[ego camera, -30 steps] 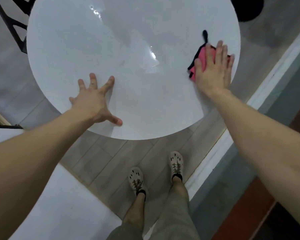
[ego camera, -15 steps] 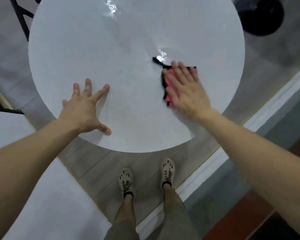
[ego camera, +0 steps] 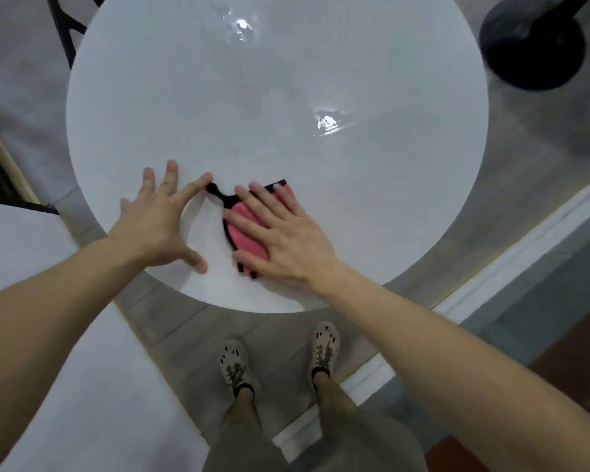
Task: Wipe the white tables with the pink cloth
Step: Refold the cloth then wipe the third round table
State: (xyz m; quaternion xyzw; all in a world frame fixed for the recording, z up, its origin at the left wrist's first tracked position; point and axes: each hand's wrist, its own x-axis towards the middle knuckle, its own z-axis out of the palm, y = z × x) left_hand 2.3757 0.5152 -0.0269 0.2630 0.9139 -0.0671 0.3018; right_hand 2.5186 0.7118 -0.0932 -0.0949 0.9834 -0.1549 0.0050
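Two white tops show: the round white table point(ego camera: 276, 97) fills the upper and middle frame, and a second white surface point(ego camera: 65, 386) runs along the lower left edge, apart from it across a strip of floor. A black base point(ego camera: 532, 52) stands on the floor at upper right, and no container is in view. Both arms reach in from the bottom corners. The right hand point(ego camera: 286, 240) lies flat in the lower centre of the round top, fingers straight and slightly spread, pressing the pink cloth point(ego camera: 244, 233) onto the surface without gripping it. The left hand point(ego camera: 154, 226) rests spread and empty on the table just left of it, holding nothing. The cloth sits under the right palm and fingers, showing mostly on their left side. Its long axis runs from upper right, by the fingertips, down toward the near rim, roughly in line with that hand. A black loop point(ego camera: 215, 190) of its trim sticks out to the upper left and reaches the left index fingertip; whether they touch I cannot tell. Since the left hand sits right beside the cloth, a further stroke leftward looks blocked, so I judge the open way lies toward the upper frame, where wet glints point(ego camera: 327, 123) shine
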